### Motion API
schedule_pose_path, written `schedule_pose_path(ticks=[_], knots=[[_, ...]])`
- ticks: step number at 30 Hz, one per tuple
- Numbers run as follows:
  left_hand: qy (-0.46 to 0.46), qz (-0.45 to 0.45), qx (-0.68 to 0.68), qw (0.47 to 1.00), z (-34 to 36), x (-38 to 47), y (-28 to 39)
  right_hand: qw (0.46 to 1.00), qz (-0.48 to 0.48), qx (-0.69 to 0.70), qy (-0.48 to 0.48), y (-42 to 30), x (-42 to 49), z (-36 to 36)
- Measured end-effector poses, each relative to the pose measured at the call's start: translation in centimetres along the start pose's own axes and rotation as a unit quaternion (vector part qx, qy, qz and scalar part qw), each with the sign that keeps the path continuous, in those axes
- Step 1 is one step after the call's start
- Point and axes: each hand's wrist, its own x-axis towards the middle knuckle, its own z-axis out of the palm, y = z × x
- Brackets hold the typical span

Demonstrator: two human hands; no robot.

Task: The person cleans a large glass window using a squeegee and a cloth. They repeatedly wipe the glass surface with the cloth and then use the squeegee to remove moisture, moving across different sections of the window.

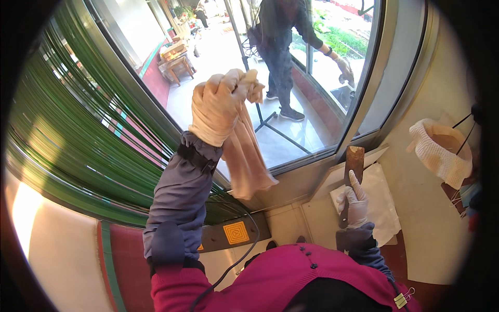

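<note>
Raised in front of the glass pane (312,128), my left hand (218,105) wears a pale glove and grips a beige-pink cloth (247,156). The cloth is bunched at the fingers, and its long end hangs down past my wrist. Whether the hand or cloth touches the glass, I cannot tell. Lower on the right, my gloved right hand (355,204) is closed around a flat, scraper-like tool (354,158). Its wide brown end, which looks rusty or worn, points up, with my index finger laid along it. The dark lower end shows below my fingers.
Green strip curtain (78,128) hangs at left. A black cable (249,238) crosses beside my left arm. A knitted cream item (440,152) hangs on the right wall. Behind the glass are another person (276,50), a stand (262,121) and a wooden stool (177,68).
</note>
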Motion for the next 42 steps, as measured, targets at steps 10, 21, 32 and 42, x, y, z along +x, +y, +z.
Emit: schedule_pose_path(ticks=[10,21,32,42], knots=[[-0.124,0.057,0.093,0.986,-0.1,-18.7,-0.5,0.999,-0.022,0.029,0.033,0.1,-0.9,-0.3],[-0.118,-0.306,-0.311,0.892,-6.7,-7.3,-2.3,0.998,-0.016,-0.016,-0.051,0.4,-1.4,0.7],[0.175,-0.042,0.135,0.974,-10.9,1.5,-8.4,0.999,-0.003,0.003,-0.039,1.6,-1.0,1.7],[-0.036,-0.226,-0.097,0.969,-6.9,-8.0,-3.8,0.999,0.039,-0.002,0.010,1.7,-1.0,2.8]])
